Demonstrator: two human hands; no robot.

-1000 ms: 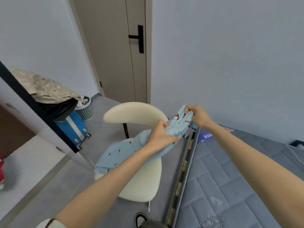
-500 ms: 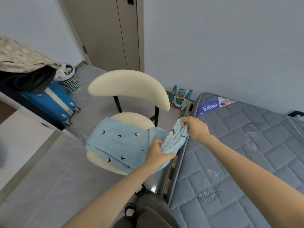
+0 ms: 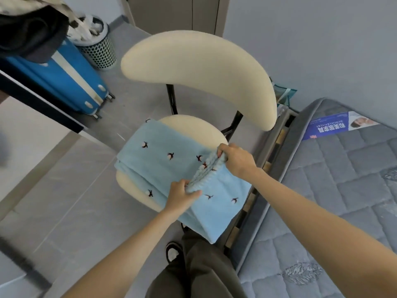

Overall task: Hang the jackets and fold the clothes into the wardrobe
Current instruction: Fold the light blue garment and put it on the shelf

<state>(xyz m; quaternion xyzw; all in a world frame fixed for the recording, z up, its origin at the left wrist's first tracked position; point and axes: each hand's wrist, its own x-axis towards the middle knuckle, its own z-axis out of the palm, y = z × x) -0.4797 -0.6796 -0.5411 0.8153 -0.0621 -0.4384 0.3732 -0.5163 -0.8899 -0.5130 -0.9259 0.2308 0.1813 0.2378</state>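
A pair of light blue trousers [image 3: 159, 155] with small dark embroidered birds lies across the seat of a cream chair [image 3: 199, 67], the legs spread to the left and part hanging over the seat's near edge. Its gathered ribbed waistband [image 3: 204, 172] is bunched between my two hands. My left hand [image 3: 181, 195] grips the near end of the waistband. My right hand [image 3: 235, 158] grips its far end, just above the seat's right side.
A grey quilted mattress [image 3: 335, 190] on a metal frame lies to the right. A blue suitcase [image 3: 64, 76] with dark clothes heaped above it and a mesh bin [image 3: 97, 48] stand at the left. A door is behind the chair. My leg and shoe are below.
The trousers came down from the air onto the chair seat and now lie flatter. Both hands dropped with the waistband, and my view tilted down.
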